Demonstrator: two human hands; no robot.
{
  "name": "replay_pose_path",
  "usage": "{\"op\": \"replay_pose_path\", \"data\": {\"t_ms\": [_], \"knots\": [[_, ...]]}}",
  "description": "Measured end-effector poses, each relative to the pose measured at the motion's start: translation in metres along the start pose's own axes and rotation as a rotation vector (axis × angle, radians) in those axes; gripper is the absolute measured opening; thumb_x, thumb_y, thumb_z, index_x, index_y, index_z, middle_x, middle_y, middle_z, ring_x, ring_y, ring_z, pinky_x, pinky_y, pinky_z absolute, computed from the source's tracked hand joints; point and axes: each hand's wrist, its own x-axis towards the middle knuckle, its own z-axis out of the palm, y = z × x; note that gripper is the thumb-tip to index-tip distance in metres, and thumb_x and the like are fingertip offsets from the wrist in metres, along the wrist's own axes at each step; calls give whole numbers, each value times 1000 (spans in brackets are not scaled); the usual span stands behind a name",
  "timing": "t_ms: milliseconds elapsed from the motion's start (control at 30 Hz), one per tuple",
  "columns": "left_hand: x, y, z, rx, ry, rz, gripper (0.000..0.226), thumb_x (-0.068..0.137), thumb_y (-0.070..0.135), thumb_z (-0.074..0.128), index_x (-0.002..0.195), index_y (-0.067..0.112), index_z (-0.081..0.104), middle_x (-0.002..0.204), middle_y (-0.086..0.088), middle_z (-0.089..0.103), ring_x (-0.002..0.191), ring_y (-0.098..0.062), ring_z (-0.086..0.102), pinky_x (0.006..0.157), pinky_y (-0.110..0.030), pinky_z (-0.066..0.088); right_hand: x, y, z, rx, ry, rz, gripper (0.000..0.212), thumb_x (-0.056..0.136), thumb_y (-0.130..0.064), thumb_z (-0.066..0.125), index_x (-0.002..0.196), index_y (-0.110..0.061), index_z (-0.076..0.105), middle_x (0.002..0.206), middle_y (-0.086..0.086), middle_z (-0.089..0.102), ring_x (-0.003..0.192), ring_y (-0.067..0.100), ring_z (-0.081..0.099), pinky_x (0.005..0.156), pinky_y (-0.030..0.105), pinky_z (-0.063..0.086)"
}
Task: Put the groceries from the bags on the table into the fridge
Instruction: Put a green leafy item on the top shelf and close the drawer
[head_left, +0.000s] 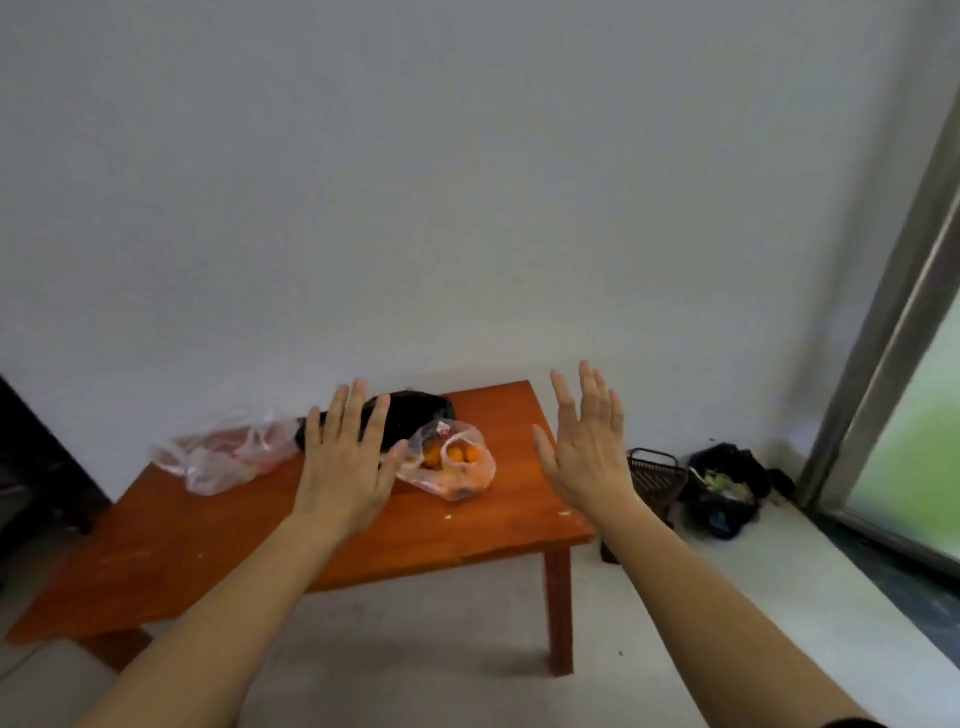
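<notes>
Head view shows the left hand (347, 462) and right hand (587, 447) spread, each grip released, above the orange wooden worktop (467, 535); the person should pinch the clear plastic bag of oranges (451, 462) by its gathered neck.

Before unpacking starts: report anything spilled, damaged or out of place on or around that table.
Small pale scraps lie loose on the wooden table in front of the bag of oranges. On the floor to the right, an open black bag shows what look like food scraps. No bag looks torn.
</notes>
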Motion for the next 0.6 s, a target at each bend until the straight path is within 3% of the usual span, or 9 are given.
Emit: {"op": "replay_pose_path", "data": {"t_ms": [133,233,333,467,600], "knots": [[18,-49,29,-9,-52,-142,70,98,57,13,154,17,28,163,-14,18,151,-32,12,121,-53,13,53,-32,47,88,-103,-35,71,97,-38,54,156,-14,22,159,23,23,146,43,27,115,56,30],[24,-88,67,-5,-135,-205,70,99,59,10,157,22,17,166,-9,6,153,-28,-1,122,-53,11,77,-56,90,101,-234,-84,64,101,-39,46,156,-14,25,160,18,26,147,36,27,116,49,30],[43,-128,109,-19,-254,-251,68,100,58,13,157,22,17,165,-9,8,152,-28,5,121,-53,11,105,-78,148,97,-406,-185,59,100,-37,44,154,-17,30,157,9,34,144,27,32,113,43,34],[85,-176,175,-73,-359,-210,68,100,58,12,158,23,10,166,-7,1,153,-25,-3,123,-50,5,143,-100,229,76,-542,-224,55,100,-37,42,153,-25,32,152,1,40,139,23,39,105,42,45],[135,-224,242,-144,-405,-157,72,98,60,5,158,22,14,166,-7,5,153,-24,-1,123,-48,5,186,-125,300,56,-626,-168,54,102,-31,45,153,-22,31,153,4,38,140,25,37,103,39,45]]}}
